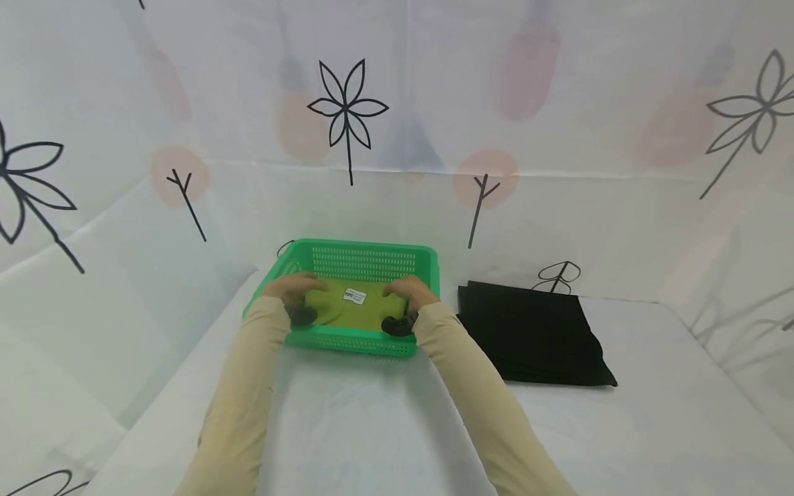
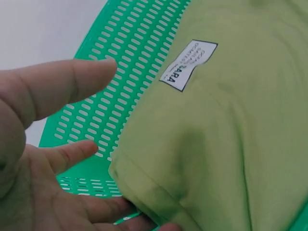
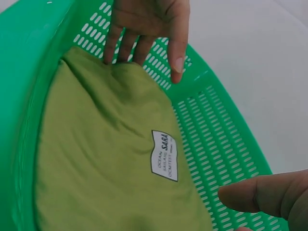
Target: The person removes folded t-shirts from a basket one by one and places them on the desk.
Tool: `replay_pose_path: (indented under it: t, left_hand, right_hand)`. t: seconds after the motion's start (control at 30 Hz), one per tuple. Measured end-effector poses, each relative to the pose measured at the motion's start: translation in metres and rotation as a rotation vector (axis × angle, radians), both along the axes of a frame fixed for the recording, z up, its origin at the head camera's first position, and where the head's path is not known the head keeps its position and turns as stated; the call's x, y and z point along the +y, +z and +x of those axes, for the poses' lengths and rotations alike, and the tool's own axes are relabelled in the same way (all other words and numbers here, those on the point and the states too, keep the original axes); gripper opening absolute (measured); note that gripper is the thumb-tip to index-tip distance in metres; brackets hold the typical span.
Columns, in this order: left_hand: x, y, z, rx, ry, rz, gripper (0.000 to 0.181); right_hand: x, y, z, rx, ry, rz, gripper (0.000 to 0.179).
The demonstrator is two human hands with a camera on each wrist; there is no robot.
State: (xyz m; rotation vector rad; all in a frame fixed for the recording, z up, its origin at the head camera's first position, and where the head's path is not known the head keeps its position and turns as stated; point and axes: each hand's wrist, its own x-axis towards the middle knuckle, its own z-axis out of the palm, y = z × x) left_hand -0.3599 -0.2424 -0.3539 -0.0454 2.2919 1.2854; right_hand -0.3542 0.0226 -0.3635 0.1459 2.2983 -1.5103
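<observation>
A folded olive-green cloth (image 1: 338, 310), which looks like a garment, lies inside a green plastic basket (image 1: 362, 251). On it is a white label (image 3: 164, 156) with dark print reading "SARA". At the cloth's left end is my left hand (image 1: 293, 286), its fingers extended and thumb held apart. In the left wrist view, fingertips of the left hand (image 2: 53, 178) reach down by the cloth's edge, partly hidden. My right hand (image 1: 414, 293) hovers over the basket's right side, fingers loosely extended toward the cloth. Only its thumb (image 3: 260, 195) shows clearly in the right wrist view.
Right of the basket, a black folded cloth (image 1: 540, 334) lies flat on the white-covered table (image 1: 347, 427). Behind stands a white sheet (image 1: 409, 138) printed with flowers. The basket's perforated walls rise around the green cloth.
</observation>
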Motion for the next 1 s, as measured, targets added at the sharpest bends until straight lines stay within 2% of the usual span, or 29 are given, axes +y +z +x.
replay_pose_path:
  t: [0.2,0.4,0.53,0.57,0.67,0.77,0.8,0.9,1.0]
  left_hand:
    - [-0.001,-0.003,0.000,0.010,0.000,-0.015,0.077]
    - [-0.003,-0.006,0.000,-0.012,0.005,-0.005,0.074]
    - [-0.004,-0.004,-0.001,0.004,0.009,-0.042,0.073]
    - [-0.004,-0.004,-0.001,0.009,0.006,-0.049,0.073]
    - [-0.004,-0.004,-0.002,0.022,-0.008,-0.052,0.069]
    - [-0.002,-0.006,-0.004,0.014,-0.006,-0.014,0.067]
    - [-0.002,-0.008,-0.005,0.008,0.000,0.003,0.067]
    - [0.000,-0.010,-0.007,0.001,0.009,0.032,0.069]
    - [0.001,-0.012,-0.009,0.007,0.002,0.012,0.072]
  right_hand:
    - [0.000,-0.005,-0.001,0.006,0.014,0.030,0.065]
    - [-0.002,-0.011,-0.003,-0.013,0.033,0.022,0.063]
    - [-0.005,-0.016,-0.011,-0.019,0.038,0.064,0.065]
    - [-0.005,-0.022,-0.019,-0.012,0.049,0.076,0.068]
    - [-0.005,-0.024,-0.022,-0.015,0.052,0.090,0.068]
    - [-0.003,-0.022,-0.019,-0.007,0.066,0.062,0.064]
    - [-0.003,-0.016,-0.012,-0.010,0.062,0.048,0.060]
    - [-0.002,-0.013,-0.006,0.008,0.082,0.024,0.057]
    - [-0.002,-0.012,-0.002,0.020,0.087,0.009,0.057]
